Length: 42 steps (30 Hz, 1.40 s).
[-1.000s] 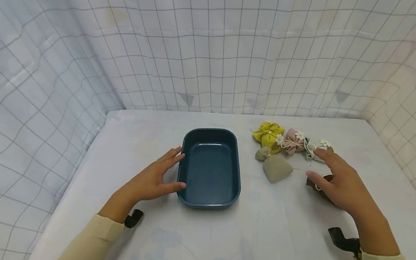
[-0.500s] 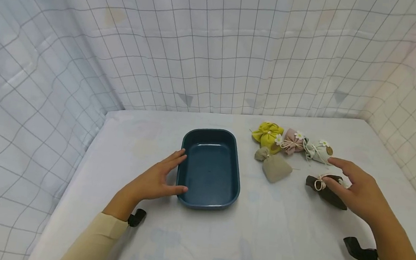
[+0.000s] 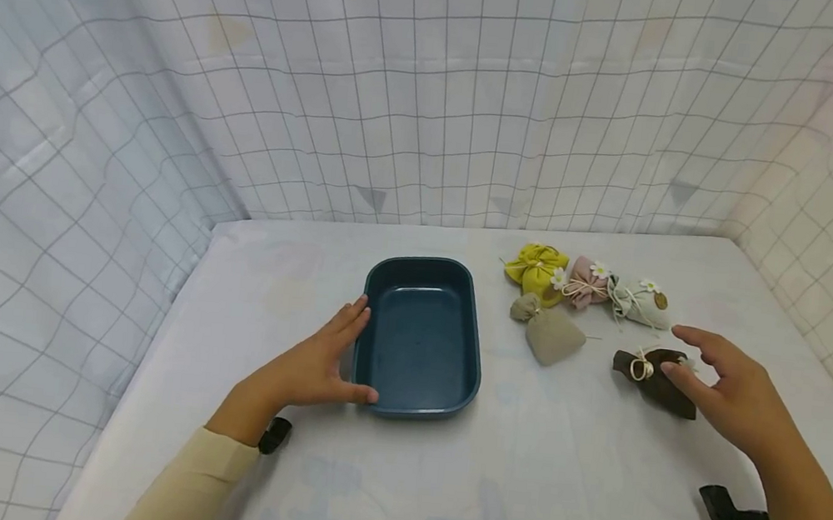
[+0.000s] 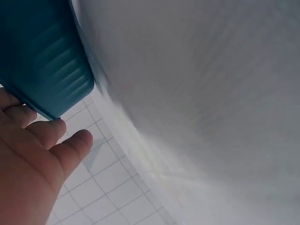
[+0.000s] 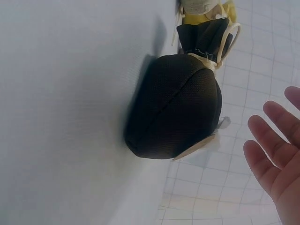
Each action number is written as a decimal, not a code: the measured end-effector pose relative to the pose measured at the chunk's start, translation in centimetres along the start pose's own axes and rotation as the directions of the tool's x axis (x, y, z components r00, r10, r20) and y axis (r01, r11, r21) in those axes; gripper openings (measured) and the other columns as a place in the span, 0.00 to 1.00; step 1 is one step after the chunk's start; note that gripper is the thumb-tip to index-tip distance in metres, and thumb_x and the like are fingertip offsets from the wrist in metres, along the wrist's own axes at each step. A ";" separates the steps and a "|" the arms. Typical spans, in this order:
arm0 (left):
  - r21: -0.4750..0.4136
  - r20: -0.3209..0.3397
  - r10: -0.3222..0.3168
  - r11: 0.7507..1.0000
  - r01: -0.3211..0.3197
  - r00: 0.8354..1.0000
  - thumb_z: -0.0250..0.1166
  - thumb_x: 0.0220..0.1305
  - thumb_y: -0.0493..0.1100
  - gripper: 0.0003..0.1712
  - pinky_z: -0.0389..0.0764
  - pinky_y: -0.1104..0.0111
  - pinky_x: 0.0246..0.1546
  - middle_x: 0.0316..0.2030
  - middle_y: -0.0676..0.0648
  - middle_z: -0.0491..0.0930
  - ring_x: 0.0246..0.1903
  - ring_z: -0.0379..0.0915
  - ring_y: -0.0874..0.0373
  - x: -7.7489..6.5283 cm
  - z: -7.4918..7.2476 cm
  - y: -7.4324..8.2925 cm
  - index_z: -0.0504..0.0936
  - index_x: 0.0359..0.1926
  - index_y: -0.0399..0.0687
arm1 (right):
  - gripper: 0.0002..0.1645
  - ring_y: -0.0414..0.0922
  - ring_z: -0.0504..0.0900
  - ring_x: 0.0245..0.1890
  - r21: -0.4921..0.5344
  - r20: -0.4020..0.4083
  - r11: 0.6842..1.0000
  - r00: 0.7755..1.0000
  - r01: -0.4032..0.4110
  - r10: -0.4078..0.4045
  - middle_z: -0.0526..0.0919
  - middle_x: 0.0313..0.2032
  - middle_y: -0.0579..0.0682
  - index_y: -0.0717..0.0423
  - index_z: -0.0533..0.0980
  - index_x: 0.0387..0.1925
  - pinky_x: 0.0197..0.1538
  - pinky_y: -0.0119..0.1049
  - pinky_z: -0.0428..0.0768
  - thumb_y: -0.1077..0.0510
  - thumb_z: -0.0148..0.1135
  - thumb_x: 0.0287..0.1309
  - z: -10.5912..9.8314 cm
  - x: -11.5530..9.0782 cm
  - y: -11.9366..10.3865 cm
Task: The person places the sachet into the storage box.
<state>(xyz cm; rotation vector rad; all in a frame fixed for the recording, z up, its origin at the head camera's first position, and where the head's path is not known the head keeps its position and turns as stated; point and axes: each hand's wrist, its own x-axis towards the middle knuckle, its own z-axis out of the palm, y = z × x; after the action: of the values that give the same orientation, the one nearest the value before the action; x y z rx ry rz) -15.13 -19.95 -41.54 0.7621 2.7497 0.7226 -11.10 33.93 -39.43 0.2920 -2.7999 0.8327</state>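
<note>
A white table (image 3: 402, 485) fills the foreground, and there sits the tray (image 3: 419, 348) near its middle, the left hand (image 3: 316, 367) touching its left rim, fingers and thumb spread apart! Off to the right, the right hand (image 3: 731, 389) hangs just by the dark bag (image 3: 663, 393) lying on the table, its fingers and thumb also apart, fingers clear of the fabric. Farther back they cluster: tan bag (image 3: 555, 337), yellow bag (image 3: 537, 282), pale bag (image 3: 640, 305), pink bag (image 3: 589, 288).
</note>
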 end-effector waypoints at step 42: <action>0.374 -0.041 0.104 0.924 -0.081 0.994 0.57 0.52 0.82 0.70 0.48 0.52 0.72 0.77 0.38 0.42 0.76 0.34 0.47 0.1 0.0 0.9 0.49 0.76 0.33 | 0.34 0.66 0.71 0.59 -0.090 0.123 0.985 0.983 0.149 -0.138 0.76 0.57 0.65 0.61 0.74 0.60 0.55 0.64 0.69 0.54 0.75 0.54 2.5 1.3 0.8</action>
<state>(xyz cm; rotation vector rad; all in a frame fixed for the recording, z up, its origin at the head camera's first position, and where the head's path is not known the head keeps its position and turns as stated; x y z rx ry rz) -14.84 -19.27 -41.11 0.9616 2.9632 0.2366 -12.88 33.04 -41.60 0.5351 -2.8731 0.6627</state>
